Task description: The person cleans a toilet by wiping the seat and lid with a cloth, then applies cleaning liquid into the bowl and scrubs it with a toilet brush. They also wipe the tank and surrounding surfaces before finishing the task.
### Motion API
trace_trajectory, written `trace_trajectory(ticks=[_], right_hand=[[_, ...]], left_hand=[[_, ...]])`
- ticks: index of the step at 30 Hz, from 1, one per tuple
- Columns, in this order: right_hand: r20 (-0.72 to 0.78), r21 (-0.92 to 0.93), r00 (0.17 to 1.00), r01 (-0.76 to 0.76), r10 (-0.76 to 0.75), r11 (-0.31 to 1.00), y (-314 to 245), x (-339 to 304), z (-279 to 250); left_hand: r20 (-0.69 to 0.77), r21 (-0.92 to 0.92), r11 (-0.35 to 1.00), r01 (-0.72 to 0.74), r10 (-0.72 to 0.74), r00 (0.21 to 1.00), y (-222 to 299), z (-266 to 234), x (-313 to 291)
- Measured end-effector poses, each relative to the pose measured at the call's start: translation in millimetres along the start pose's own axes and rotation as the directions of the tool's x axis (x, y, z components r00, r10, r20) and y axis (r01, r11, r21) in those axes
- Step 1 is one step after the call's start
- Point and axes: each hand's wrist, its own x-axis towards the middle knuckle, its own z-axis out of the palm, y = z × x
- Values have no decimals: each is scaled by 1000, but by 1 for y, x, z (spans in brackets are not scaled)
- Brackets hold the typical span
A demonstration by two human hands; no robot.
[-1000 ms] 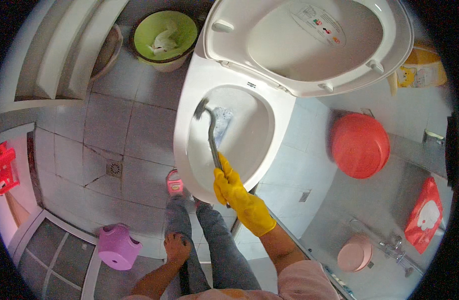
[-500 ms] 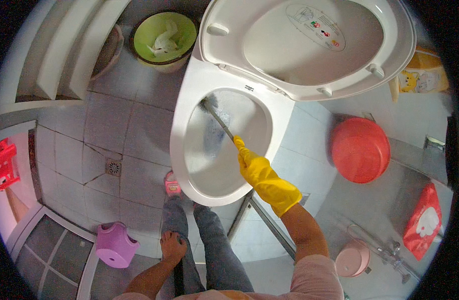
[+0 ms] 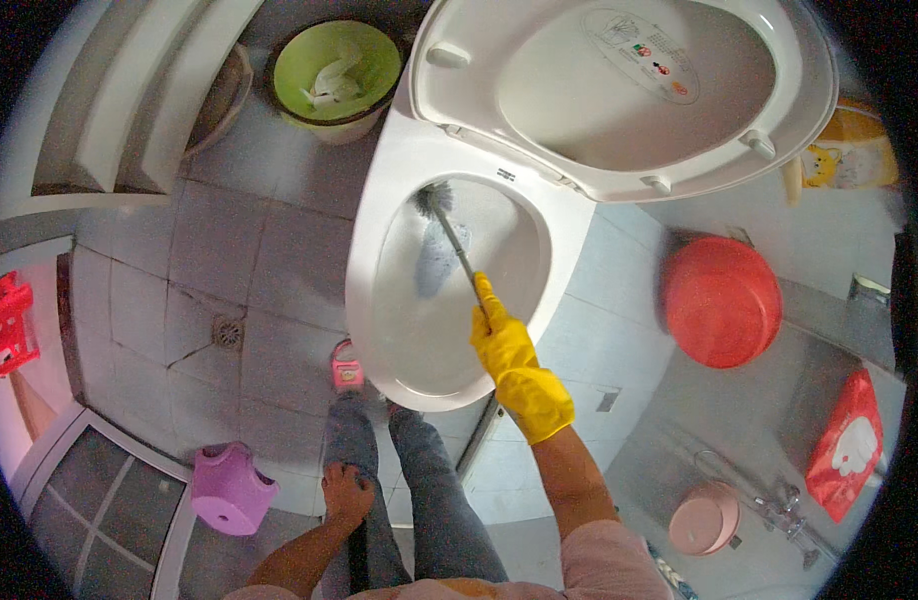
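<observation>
My right hand [image 3: 503,335], in a yellow rubber glove, is closed round the grey handle of a toilet brush [image 3: 454,243]. Its dark bristle head presses against the inner wall of the white toilet bowl [image 3: 364,290], at the far left under the rim. Bluish water lies in the bowl beside the handle. Above the far end, the toilet lid and seat [image 3: 629,90] are raised. Bare and without a glove, my left hand [image 3: 348,494] rests on my left knee, its fingers spread over the grey trouser leg, holding nothing.
Nested basins [image 3: 337,75], the inner one green with a white cloth, stand at the far left. A purple stool [image 3: 234,490] is at the near left. Along the right are a red basin [image 3: 722,302], a pink basin [image 3: 705,519] and a wall tap [image 3: 791,510]. A drain [image 3: 228,332] sits in the tiled floor.
The brush head has shifted slightly right and up along the bowl's far wall. My gloved right hand and forearm have swung left and become more upright. My left hand stays on the knee.
</observation>
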Motion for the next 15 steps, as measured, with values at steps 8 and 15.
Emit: trace_trajectory(ticks=[8,15], right_hand=[[71,379,903,-417,423,826,8,-36,-5],[522,330,747,-623,412,710,-5,0,50]], left_hand=[[-52,24,999,26,-25,998,1,4,-12],[-42,-52,997,49,-51,998,0,4,-14]])
